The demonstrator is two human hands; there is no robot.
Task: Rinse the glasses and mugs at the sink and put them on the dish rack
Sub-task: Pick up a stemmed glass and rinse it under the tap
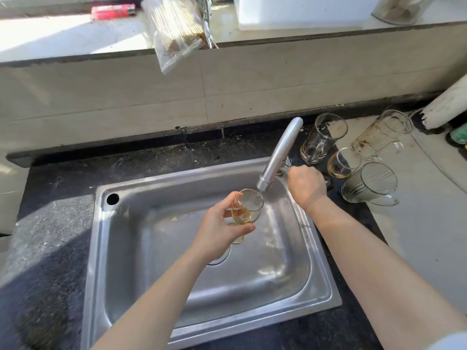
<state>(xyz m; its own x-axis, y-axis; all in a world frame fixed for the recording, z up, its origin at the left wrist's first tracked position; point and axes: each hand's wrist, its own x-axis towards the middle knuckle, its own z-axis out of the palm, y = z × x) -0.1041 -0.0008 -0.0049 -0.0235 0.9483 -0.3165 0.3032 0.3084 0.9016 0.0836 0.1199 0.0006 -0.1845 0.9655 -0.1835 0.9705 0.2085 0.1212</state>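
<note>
Sink [290, 294]: steel basin, bare. Left hand [217, 229] over basin, fingers wrapped round small glass [246, 207], amber liquid inside, rim just under faucet spout [264, 184]. Right hand [307, 184] closed at faucet base; what it grips hidden. Right counter: tall mug [322, 141], small amber-bottomed glass [342, 162], stained mug [381, 133], ribbed mug [370, 183], all seemingly upright.

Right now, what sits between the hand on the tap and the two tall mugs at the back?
In the head view, a small stemless glass with an amber residue stands between the right hand and the tall mugs.
</note>
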